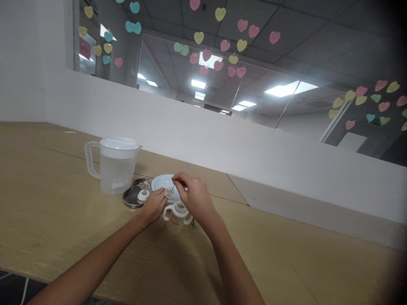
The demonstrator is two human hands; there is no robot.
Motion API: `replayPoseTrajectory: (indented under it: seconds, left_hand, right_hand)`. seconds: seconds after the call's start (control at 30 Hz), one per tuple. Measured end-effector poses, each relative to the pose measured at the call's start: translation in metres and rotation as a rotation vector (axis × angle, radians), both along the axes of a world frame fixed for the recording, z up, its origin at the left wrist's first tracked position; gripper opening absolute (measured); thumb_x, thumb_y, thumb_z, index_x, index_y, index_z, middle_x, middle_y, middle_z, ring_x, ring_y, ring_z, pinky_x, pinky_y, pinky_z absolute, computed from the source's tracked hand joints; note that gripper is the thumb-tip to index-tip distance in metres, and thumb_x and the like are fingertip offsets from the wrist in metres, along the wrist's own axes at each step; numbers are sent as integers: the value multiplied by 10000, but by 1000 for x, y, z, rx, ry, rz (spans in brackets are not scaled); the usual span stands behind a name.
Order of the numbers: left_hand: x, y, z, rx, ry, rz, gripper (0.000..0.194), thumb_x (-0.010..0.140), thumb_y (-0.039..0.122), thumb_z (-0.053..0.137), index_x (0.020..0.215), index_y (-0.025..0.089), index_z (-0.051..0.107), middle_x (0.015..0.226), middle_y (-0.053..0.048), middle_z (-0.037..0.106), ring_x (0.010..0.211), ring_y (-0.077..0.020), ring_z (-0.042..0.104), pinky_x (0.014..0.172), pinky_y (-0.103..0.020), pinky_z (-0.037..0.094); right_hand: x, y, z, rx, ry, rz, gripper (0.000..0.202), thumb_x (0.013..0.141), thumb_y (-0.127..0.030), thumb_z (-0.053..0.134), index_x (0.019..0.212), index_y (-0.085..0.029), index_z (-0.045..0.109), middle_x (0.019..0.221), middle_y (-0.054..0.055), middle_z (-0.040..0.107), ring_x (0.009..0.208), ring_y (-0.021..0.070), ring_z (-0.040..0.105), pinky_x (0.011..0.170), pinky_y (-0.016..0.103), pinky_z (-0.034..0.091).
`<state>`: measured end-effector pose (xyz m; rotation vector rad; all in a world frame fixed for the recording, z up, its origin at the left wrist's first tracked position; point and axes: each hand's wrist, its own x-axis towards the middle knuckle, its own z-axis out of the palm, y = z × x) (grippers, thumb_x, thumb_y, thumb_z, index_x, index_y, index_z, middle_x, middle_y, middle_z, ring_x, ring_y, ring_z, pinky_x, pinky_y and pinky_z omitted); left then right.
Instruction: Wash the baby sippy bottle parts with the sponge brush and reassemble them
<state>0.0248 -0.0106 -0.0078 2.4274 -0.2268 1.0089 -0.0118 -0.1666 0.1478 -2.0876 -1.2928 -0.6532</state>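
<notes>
My left hand [154, 206] is closed on a small round translucent cap-like piece [169, 193], its open side facing up. Pinched in the fingers of my right hand [195, 192] is a thin dark stick-like tool [173, 187], its lower end inside the round piece. Its tip is too small to make out. Just below my hands stands a two-handled baby bottle [175, 221], upright and without a lid, with red print on its side. Behind the hands sits a white bowl [158, 182], partly covered by them. A white bottle collar [143, 195] lies in a metal tray [129, 199] to the left.
A translucent lidded pitcher [117, 171] stands left of the tray, its handle pointing left. Behind the wooden table [79, 220] rises a white wall [190, 131] with a window above it. Something small and green [194, 222] shows beside the bottle, mostly hidden.
</notes>
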Motion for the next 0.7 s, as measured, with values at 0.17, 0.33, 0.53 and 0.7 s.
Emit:
replayPoseTrajectory:
  seconds: [0.17, 0.33, 0.53, 0.7]
  left_hand:
    - [1, 0, -2, -20, 54, -41, 327, 927, 275, 276, 898, 155, 579, 906, -93, 619, 896, -207, 562, 829, -358, 418]
    - [1, -2, -1, -72, 50, -49, 335, 928, 299, 275, 860, 153, 569, 870, -85, 625, 849, -202, 563, 812, -348, 414]
    - [2, -2, -1, -85, 34, -43, 325, 921, 300, 290, 818, 153, 561, 840, -78, 631, 817, -207, 556, 794, -352, 404]
    - [2, -1, -1, -121, 32, -58, 302, 908, 309, 315, 813, 168, 565, 835, -66, 634, 814, -200, 559, 799, -342, 404]
  right_hand:
    - [6, 4, -4, -58, 21, -23, 179, 828, -119, 520, 854, -195, 680, 775, 13, 707, 674, 140, 645, 631, 224, 454]
    - [14, 7, -7, -47, 66, -2, 212, 824, -124, 532, 890, -210, 714, 875, 28, 716, 778, 169, 668, 721, 253, 485]
    - [19, 11, -13, -108, 92, -25, 234, 836, -122, 517, 916, -203, 721, 881, 37, 716, 782, 166, 667, 729, 240, 476]
    - [22, 16, -16, -201, 108, -68, 251, 848, -130, 498, 959, -189, 715, 937, 51, 708, 832, 160, 658, 750, 222, 455]
